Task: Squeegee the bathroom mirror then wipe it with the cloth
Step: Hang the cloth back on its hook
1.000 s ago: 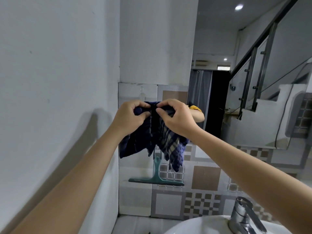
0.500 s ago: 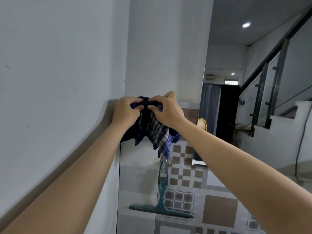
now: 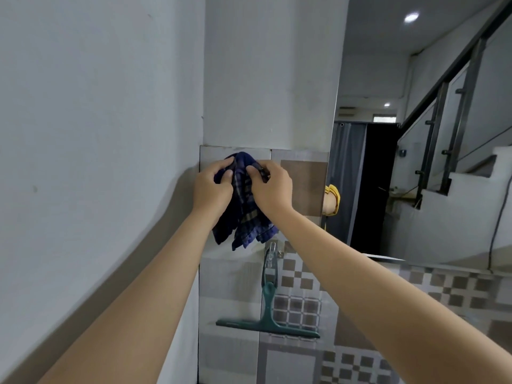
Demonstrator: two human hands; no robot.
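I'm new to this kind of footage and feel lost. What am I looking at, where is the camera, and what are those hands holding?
No machine here: a person wears one camera on their head, looking forward and down, so you see their own two bare arms. The left hand and right hand together grip a dark blue checked cloth, held up against the tiled wall. Below it a green squeegee hangs from a hook, untouched. On the right is the mirror, reflecting a stair railing and a dark doorway.

A home bathroom corner: patterned wall tiles, a green squeegee hanging on them, and right of the tiles a mirror reflecting a staircase.
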